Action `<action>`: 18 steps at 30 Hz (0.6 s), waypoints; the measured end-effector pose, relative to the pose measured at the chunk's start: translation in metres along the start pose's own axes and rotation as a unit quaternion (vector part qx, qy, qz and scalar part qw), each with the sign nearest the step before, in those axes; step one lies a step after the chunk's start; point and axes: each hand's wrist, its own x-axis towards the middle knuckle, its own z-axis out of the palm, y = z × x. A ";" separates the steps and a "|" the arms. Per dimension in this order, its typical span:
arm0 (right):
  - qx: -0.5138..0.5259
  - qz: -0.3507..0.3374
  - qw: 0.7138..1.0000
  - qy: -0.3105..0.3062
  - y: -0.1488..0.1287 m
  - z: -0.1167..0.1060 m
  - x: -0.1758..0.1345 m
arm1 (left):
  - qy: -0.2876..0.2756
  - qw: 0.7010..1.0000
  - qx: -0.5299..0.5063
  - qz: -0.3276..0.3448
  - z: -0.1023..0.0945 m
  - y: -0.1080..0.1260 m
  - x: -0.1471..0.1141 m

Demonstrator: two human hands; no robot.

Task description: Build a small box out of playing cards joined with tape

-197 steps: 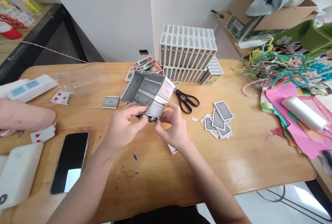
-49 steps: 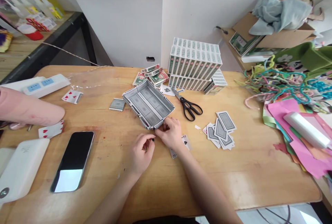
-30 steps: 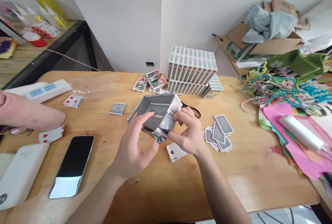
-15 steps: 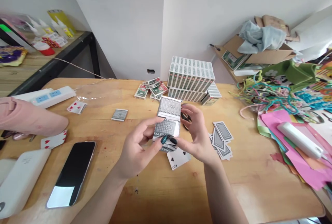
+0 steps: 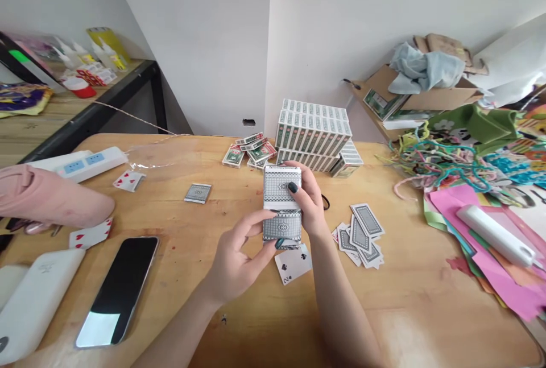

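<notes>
Between my hands is a folded playing-card piece (image 5: 281, 190), grey patterned backs facing up, in two panels one below the other. My left hand (image 5: 241, 257) pinches its lower panel from the left, thumb at the near edge. My right hand (image 5: 309, 200) grips the upper panel from the right, thumb lying on top and fingers behind. Just under the piece a two of spades (image 5: 294, 264) lies face up on the table. To the right is a loose pile of face-down cards (image 5: 362, 236). A small folded card square (image 5: 198, 193) lies to the left.
Stacked card boxes (image 5: 313, 129) stand at the back, with several loose card boxes (image 5: 249, 151) beside them. A phone (image 5: 119, 288), white power bank (image 5: 40, 300) and pink roll (image 5: 51, 197) are left. Coloured paper (image 5: 482, 248) and a glue gun (image 5: 495, 234) lie right.
My right hand has shifted from the lower edge up to the upper panel, its thumb now on top. The piece has become straighter, and my left hand still pinches the lower part.
</notes>
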 end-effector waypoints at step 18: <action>-0.022 -0.004 1.000 0.019 -0.005 0.014 -0.004 | -0.059 0.898 0.407 0.159 -0.038 0.033 0.011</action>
